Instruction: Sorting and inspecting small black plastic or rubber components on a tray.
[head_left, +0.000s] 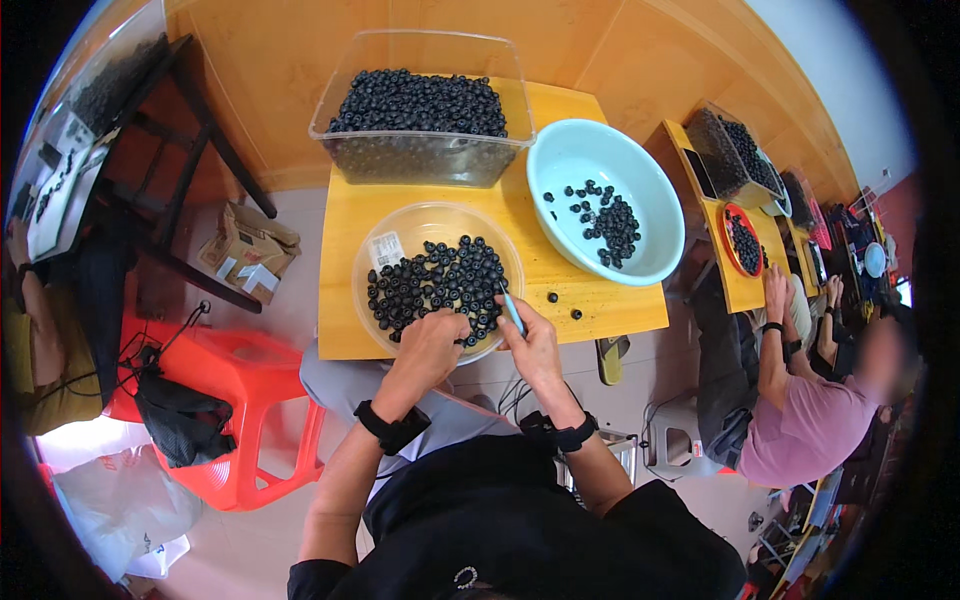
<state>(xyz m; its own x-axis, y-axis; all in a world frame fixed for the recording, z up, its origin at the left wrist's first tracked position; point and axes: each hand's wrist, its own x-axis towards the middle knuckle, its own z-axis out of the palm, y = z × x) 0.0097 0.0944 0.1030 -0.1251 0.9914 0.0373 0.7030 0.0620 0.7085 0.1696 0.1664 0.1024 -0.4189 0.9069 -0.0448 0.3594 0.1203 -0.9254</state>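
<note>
A round, clear shallow tub (400,218) stands at the near edge of the yellow table, holding many small round black pieces (430,285), some showing a hole in the middle. Over its near rim, my left hand (432,345) is closed with fingertips down among the pieces; what it pinches is mostly hidden. Close by on the right, my right hand (533,350) grips a slim tool with a light blue handle (512,312), its upper end leaning over the pieces. A light blue basin (655,215) at the right holds more black pieces.
Behind the tub, a large clear bin (420,160) is heaped with black pieces. Two loose pieces lie on the yellow table (620,308). A red stool (250,385) and a cardboard box (248,250) are at the left. Co-workers sit at both sides; a person in pink (810,420) works at the right.
</note>
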